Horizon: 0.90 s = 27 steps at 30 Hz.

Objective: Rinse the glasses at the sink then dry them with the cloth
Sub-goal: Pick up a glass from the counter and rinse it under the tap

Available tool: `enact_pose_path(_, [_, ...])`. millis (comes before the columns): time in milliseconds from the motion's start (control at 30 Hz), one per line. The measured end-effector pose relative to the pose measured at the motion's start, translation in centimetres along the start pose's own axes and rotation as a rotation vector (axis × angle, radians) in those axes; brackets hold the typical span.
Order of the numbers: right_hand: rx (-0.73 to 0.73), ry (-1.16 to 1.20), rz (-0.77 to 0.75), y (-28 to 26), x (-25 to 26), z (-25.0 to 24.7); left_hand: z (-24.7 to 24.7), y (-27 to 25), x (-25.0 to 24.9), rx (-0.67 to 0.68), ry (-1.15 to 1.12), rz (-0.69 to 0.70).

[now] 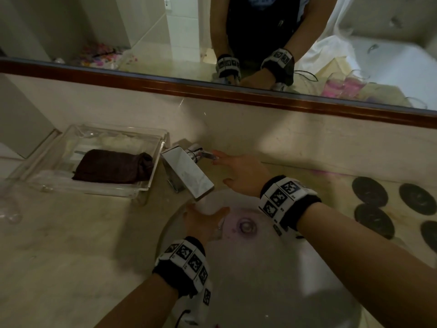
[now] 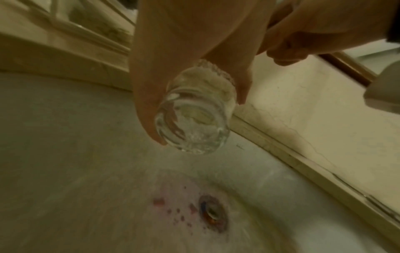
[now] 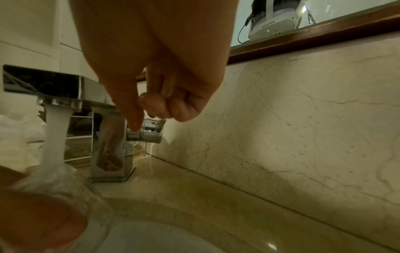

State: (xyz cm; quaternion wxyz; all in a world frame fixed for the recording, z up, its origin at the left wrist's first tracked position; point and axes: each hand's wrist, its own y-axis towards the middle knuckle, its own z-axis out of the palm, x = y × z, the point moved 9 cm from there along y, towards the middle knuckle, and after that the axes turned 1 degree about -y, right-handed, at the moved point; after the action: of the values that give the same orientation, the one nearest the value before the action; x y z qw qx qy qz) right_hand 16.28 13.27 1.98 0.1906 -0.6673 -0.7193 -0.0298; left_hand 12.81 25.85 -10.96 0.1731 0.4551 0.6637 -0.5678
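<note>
My left hand (image 1: 204, 221) grips a small clear glass (image 2: 194, 113) over the white sink basin (image 1: 272, 268), thumb on one side and fingers on the other. The glass (image 3: 58, 184) sits under the chrome faucet spout (image 1: 189, 174), and running water (image 3: 54, 133) pours into it. My right hand (image 1: 238, 171) reaches to the faucet handle (image 3: 151, 134); one straight finger touches it and the other fingers curl above it. A dark cloth (image 1: 113, 166) lies folded in a clear tray (image 1: 94, 189) left of the faucet.
Another clear glass (image 1: 9, 209) stands on the marble counter at the far left. Several dark round coasters (image 1: 371, 192) lie to the right of the sink. The drain (image 2: 213, 212) has pink stains around it. A mirror with a wooden frame (image 1: 236, 93) runs behind the counter.
</note>
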Motion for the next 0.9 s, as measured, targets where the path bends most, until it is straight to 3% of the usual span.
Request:
enact_pose_path(100, [-0.005,-0.008,-0.004,-0.1,0.1,-0.1,-0.5,-0.4,-0.7,-0.013,0.008,0.078])
enact_pose_path(167, [-0.005,-0.013,-0.003,-0.2,0.2,-0.3,-1.0,-0.4,-0.2,0.01,-0.229,0.056])
enact_pose_path(433, [0.003,0.017,0.013,-0.3,0.3,-0.3,2.5,-3.9,0.1,0.58,-1.072,-0.301])
enact_pose_path(567, [-0.009,0.026,0.012,-0.4,0.2,-0.3,1.7,-3.5,2.1,0.455,-1.087,-0.407])
enact_pose_path(767, [-0.002,0.037,0.015,-0.2,0.1,-0.2,2.1,-3.9,1.1,0.462,-0.99,-0.348])
enact_pose_path(900, [0.006,0.044,0.023,-0.3,0.0,-0.2,2.6,-3.3,1.0,0.449,-1.059,-0.428])
